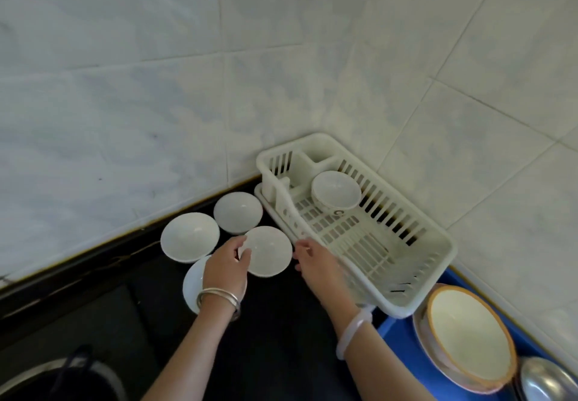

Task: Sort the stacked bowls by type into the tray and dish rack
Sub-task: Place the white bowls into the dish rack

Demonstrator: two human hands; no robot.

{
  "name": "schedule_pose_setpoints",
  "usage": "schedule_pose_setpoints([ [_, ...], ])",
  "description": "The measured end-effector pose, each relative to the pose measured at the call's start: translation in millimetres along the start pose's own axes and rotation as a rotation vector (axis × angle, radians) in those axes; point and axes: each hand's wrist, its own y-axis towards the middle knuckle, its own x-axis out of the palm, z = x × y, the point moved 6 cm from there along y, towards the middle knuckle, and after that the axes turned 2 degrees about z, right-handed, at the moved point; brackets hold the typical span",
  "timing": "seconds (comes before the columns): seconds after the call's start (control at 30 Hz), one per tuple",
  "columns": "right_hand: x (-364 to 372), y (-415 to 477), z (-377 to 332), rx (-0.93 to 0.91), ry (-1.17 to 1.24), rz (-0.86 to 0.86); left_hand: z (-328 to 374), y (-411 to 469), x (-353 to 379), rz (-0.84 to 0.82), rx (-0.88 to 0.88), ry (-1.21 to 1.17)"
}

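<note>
Three white bowls stand on the black counter: one at the left (190, 237), one at the back (237, 212) and one in front (269, 250). My left hand (225, 270) grips the left rim of the front bowl, thumb inside. A white plate (191, 284) lies partly under that hand. My right hand (316, 264) hovers just right of the same bowl, fingers apart, not clearly touching it. The cream dish rack (434, 263) sits in the corner and holds a small stack of patterned bowls (336, 193). An orange-rimmed bowl stack (469, 338) rests on the blue tray (397, 341).
Tiled walls close in behind and to the right. A metal bowl (544, 382) sits at the lower right on the tray. A round dark pot or sink rim (62, 375) shows at the lower left. Black counter (275, 338) lies between my arms.
</note>
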Motion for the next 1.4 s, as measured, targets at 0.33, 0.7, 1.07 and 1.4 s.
schedule_pose_setpoints([
  [0.33, 55, 14, 48, 0.247, 0.025, -0.020, -96, -21, -43, 0.153, -0.229, 0.088],
  [0.7, 45, 8, 37, 0.278, 0.423, 0.077, -135, -17, -36, 0.075, -0.424, -0.406],
  [1.07, 59, -17, -19, 0.120, 0.225, -0.071, -144, -14, -30, 0.055, -0.569, -0.743],
  [1.4, 85, -24, -12, 0.126, -0.121, -0.058, -145, -20, -31, 0.041, -0.606, -0.794],
])
